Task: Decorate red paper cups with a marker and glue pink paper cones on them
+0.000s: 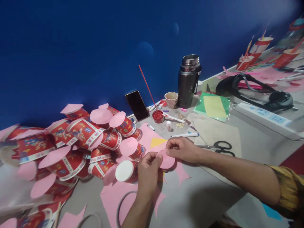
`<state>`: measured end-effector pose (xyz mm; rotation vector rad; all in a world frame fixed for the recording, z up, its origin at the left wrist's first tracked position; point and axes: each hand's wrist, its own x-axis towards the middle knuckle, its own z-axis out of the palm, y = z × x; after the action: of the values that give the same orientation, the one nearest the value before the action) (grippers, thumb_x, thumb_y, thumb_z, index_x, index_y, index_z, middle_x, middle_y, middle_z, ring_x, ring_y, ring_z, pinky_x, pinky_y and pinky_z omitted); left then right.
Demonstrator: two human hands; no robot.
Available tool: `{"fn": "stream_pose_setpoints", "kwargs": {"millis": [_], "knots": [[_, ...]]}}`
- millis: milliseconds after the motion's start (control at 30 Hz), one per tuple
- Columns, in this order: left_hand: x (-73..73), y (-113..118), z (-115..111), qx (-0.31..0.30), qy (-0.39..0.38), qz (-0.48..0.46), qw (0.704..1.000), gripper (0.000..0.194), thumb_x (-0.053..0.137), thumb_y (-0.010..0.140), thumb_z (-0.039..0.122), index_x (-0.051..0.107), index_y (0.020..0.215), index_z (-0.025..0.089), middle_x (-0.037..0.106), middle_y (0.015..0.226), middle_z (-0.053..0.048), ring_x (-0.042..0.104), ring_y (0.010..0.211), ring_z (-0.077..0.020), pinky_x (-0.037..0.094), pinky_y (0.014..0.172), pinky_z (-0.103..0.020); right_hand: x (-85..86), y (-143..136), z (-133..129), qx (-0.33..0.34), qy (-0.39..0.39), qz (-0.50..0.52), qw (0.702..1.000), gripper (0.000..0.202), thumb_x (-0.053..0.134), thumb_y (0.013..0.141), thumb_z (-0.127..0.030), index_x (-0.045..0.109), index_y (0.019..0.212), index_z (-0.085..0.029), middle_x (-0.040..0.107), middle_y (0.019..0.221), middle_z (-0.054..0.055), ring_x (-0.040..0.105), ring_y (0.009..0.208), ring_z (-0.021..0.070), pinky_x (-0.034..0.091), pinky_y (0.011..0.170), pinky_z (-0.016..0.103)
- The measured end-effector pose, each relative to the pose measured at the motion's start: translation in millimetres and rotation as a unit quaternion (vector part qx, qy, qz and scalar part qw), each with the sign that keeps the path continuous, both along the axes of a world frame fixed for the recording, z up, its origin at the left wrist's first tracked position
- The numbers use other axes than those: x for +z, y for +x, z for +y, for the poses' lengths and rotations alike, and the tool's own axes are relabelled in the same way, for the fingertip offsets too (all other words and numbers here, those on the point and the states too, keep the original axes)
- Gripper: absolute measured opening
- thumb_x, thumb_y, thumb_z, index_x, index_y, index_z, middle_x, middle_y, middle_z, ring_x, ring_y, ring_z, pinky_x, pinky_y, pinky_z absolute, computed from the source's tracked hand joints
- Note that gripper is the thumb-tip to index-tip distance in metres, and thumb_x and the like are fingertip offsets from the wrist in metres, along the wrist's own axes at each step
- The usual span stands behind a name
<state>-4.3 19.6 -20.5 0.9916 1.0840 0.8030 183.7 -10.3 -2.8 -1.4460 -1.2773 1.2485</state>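
Note:
A round pink paper disc (167,161) is held between both hands above the grey table. My left hand (150,169) pinches its left edge, and my right hand (179,149) pinches its upper right edge. Just left of my left hand, a red paper cup with a white round end (124,171) lies on its side. Pink paper scraps (114,199) with cut edges lie beneath and around the hands. A yellow paper piece (157,142) is behind the disc.
Many red cups with pink discs (83,133) pile up at the left. Black scissors (222,146), a blue-capped pen (185,135), a phone (137,105), a jar of red stuff (158,116), a dark flask (188,82) and a white power strip (268,118) stand or lie beyond.

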Motion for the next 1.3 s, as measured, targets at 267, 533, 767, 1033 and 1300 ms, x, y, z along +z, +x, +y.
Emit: {"fn": "stream_pose_setpoints", "kwargs": {"millis": [267,533,767,1033,1300], "knots": [[6.8,1,-1,-0.002,-0.024,0.003,1.000,0.035,0.090,0.071,0.043,0.071,0.080,0.015,0.072,0.068,-0.003,0.065,0.057,-0.0155,0.055,0.057,-0.028,1.4,3,0,0.038,-0.001,-0.027,0.999,0.009,0.066,0.080,-0.026,0.068,0.083,-0.017,0.056,0.066,-0.005,0.044,0.060,0.0097,0.029,0.052,0.022],[9.7,0,-3,-0.024,-0.035,0.036,0.998,0.039,0.089,0.071,0.049,0.072,0.083,0.016,0.069,0.069,-0.001,0.062,0.054,-0.0135,0.052,0.050,-0.024,2.2,-1,-1,-0.010,-0.023,0.000,1.000,0.014,0.065,0.078,-0.032,0.065,0.078,-0.018,0.054,0.067,-0.004,0.046,0.062,0.0113,0.031,0.053,0.023],[5.8,-5,-3,-0.028,-0.033,0.013,0.999,0.039,0.091,0.071,0.046,0.073,0.086,0.016,0.072,0.075,-0.003,0.065,0.062,-0.0151,0.055,0.059,-0.026,5.4,0,0,0.009,-0.013,-0.009,1.000,0.013,0.064,0.079,-0.032,0.063,0.076,-0.019,0.050,0.062,-0.005,0.042,0.058,0.0108,0.028,0.052,0.023],[-0.4,-6,-3,-0.011,0.004,0.015,1.000,0.035,0.092,0.069,0.043,0.075,0.083,0.016,0.076,0.078,-0.005,0.069,0.069,-0.0186,0.057,0.066,-0.029,2.5,-3,-2,0.011,0.014,-0.031,0.999,0.012,0.066,0.080,-0.029,0.065,0.076,-0.018,0.055,0.064,-0.005,0.046,0.060,0.0105,0.030,0.052,0.023],[1.1,-3,1,0.008,-0.027,-0.030,0.999,0.035,0.096,0.063,0.038,0.075,0.078,0.014,0.075,0.074,-0.005,0.068,0.066,-0.0165,0.057,0.065,-0.029,0.7,1,2,-0.017,-0.024,0.062,0.998,0.008,0.068,0.076,-0.025,0.068,0.079,-0.017,0.059,0.062,-0.004,0.049,0.055,0.0100,0.036,0.051,0.022]]}}
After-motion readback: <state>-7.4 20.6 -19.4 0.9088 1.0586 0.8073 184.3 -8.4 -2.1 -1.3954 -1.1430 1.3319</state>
